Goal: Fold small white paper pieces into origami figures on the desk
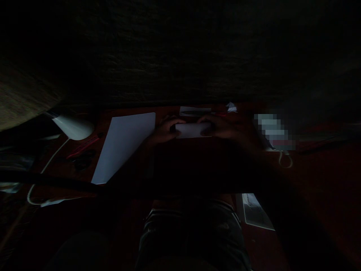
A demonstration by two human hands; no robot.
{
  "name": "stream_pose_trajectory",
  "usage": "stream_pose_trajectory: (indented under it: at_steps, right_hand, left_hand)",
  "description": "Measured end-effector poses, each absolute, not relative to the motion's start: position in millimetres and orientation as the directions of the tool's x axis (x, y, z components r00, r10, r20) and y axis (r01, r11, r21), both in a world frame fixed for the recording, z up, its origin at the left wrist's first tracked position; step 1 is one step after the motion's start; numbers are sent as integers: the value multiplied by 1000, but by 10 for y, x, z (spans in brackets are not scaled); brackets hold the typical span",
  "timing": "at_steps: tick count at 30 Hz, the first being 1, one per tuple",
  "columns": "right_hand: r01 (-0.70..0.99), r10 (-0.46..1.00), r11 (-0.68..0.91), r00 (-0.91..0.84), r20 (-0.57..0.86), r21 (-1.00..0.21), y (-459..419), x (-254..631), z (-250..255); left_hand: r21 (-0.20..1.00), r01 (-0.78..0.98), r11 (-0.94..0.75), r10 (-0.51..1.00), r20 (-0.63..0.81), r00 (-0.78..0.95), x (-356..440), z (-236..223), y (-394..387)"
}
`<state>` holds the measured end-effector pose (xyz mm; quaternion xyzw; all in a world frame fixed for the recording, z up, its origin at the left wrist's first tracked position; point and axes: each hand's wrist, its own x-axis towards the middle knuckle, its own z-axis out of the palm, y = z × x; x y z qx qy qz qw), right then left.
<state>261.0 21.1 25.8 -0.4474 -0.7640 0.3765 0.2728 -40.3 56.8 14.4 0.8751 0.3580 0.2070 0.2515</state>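
Observation:
The scene is very dark. A small pale piece of paper (189, 130), apparently folded, is held between my two hands over the dark red table (180, 158). My left hand (166, 130) grips its left end, thumb on the near face and fingers curving over the top. At the right end, my right hand (218, 127) pinches it the same way. A large white sheet or stack of paper (128, 141) lies left of my left hand. Just beyond the held paper is another pale paper strip (195, 110) with a dark shape across it.
A white lamp head or cone (73, 127) with a pale cord (53, 156) stands at the left, near a red, thin object (84, 146). A crumpled white scrap (231, 107) lies at the back. At right is a blurred-out item (272, 130) with a cord loop (285, 160).

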Motion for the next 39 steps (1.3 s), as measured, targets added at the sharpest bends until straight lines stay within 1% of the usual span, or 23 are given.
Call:
stream_pose_trajectory:
  at_steps: [9, 16, 20, 27, 31, 39]
  right_hand:
    - [464, 877, 339, -470, 97, -818, 231, 2618, 231]
    - [458, 876, 347, -470, 108, -818, 232, 2622, 217]
    - [469, 870, 357, -481, 105, -808, 249, 2632, 212]
    - [481, 872, 360, -478, 106, -799, 260, 2643, 179]
    - [483, 870, 375, -478, 120, -791, 271, 2648, 172]
    - [500, 875, 358, -474, 97, -788, 249, 2625, 208]
  left_hand:
    - [573, 532, -623, 732, 188, 654, -390, 143, 555]
    - [563, 461, -686, 666, 229, 710, -361, 177, 535]
    - [568, 433, -700, 635, 218, 741, -346, 173, 535]
    - [522, 478, -706, 639, 180, 748, -334, 194, 502]
    - [512, 483, -711, 636, 174, 752, -332, 199, 497]
    - [486, 490, -724, 632, 181, 753, -327, 188, 492]
